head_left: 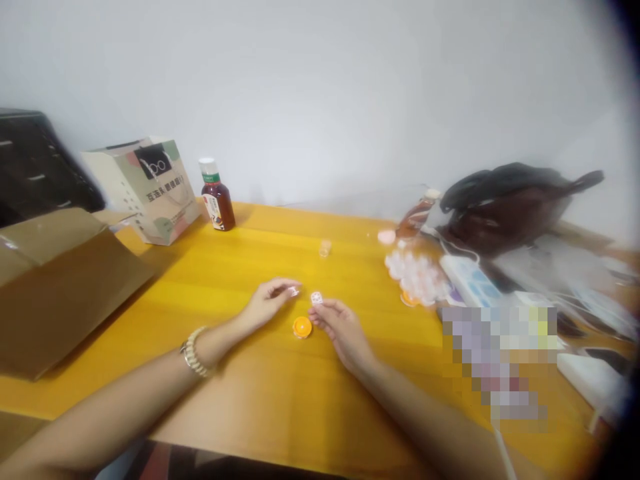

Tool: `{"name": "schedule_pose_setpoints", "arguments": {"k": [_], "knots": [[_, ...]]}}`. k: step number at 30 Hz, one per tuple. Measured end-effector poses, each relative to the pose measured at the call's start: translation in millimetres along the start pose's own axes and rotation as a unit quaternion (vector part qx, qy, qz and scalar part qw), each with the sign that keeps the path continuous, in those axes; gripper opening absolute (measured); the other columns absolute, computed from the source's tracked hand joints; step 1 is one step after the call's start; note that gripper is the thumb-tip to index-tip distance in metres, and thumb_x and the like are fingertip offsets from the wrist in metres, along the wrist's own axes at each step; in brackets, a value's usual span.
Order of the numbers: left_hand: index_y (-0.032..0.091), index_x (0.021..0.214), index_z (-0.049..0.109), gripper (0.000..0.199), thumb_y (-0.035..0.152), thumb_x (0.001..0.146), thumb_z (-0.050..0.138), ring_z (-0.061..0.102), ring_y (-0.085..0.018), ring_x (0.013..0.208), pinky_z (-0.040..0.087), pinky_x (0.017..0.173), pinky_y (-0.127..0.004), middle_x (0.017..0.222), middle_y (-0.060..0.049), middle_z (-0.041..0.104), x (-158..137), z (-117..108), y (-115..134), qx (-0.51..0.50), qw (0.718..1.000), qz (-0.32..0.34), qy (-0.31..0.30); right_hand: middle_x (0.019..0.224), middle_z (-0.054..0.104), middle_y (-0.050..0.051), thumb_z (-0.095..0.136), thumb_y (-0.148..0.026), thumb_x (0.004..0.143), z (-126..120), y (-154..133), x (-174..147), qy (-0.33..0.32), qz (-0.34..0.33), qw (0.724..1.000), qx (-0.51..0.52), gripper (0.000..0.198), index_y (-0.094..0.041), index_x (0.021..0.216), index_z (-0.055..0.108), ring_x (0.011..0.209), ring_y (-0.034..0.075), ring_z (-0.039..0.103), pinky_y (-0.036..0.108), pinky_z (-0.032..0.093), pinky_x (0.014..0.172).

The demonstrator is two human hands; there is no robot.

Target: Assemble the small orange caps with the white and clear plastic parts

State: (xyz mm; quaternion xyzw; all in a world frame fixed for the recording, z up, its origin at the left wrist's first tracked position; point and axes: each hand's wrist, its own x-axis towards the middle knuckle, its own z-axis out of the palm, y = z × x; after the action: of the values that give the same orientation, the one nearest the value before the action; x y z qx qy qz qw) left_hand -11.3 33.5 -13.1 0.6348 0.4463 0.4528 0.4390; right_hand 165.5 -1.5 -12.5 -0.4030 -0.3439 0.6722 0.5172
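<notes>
My left hand is closed in a pinch on a small white piece with reddish marks; its exact kind is too blurred to make out. Between the thumb and fingers of my right hand sits a white square piece with a reddish pattern, held up facing me. The two pieces are a short gap apart. On the table just below them lies a round orange thing with a paler rim, close to my right fingertips. Farther back stands a small, clear, blurred object.
At left are a cardboard box, a paper bag and a dark red bottle with a white cap. Right holds a cluster of pale round pieces, a white-and-blue case, a dark bag and cables. A wall closes off the back.
</notes>
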Motion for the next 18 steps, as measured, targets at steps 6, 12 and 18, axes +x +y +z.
{"name": "schedule_pose_setpoints", "arguments": {"k": [6,12,18], "knots": [[0.014,0.096,0.066,0.025,0.029,0.079,0.056,0.056,-0.013,0.071,0.045,0.075,-0.028,0.081,-0.004,0.061,-0.8,-1.1,-0.7,0.012,1.000,-0.005,-0.011,0.069,0.067,0.001,0.074,-0.031,0.062,1.2,-2.7,-1.0,-0.003,0.013,1.000,0.011,0.023,-0.017,0.073,0.059,0.064,0.010,0.060,0.023,0.045,0.066],[0.016,0.104,0.063,0.030,0.028,0.077,0.060,0.060,-0.016,0.086,0.045,0.084,-0.031,0.092,-0.007,0.064,0.7,-6.3,2.2,0.019,0.999,0.021,-0.042,0.069,0.067,0.001,0.075,-0.031,0.060,-0.6,-1.0,-0.2,0.003,0.012,1.000,0.012,0.023,-0.017,0.070,0.060,0.064,0.010,0.059,0.024,0.045,0.067],[0.014,0.097,0.064,0.025,0.028,0.076,0.062,0.064,-0.014,0.076,0.050,0.075,-0.026,0.088,-0.005,0.069,-3.5,-10.1,13.1,0.009,0.996,0.048,-0.071,0.068,0.067,0.001,0.075,-0.030,0.061,-1.2,-1.0,-0.2,-0.011,0.011,1.000,0.009,0.023,-0.016,0.073,0.061,0.061,0.009,0.058,0.023,0.045,0.065]]}}
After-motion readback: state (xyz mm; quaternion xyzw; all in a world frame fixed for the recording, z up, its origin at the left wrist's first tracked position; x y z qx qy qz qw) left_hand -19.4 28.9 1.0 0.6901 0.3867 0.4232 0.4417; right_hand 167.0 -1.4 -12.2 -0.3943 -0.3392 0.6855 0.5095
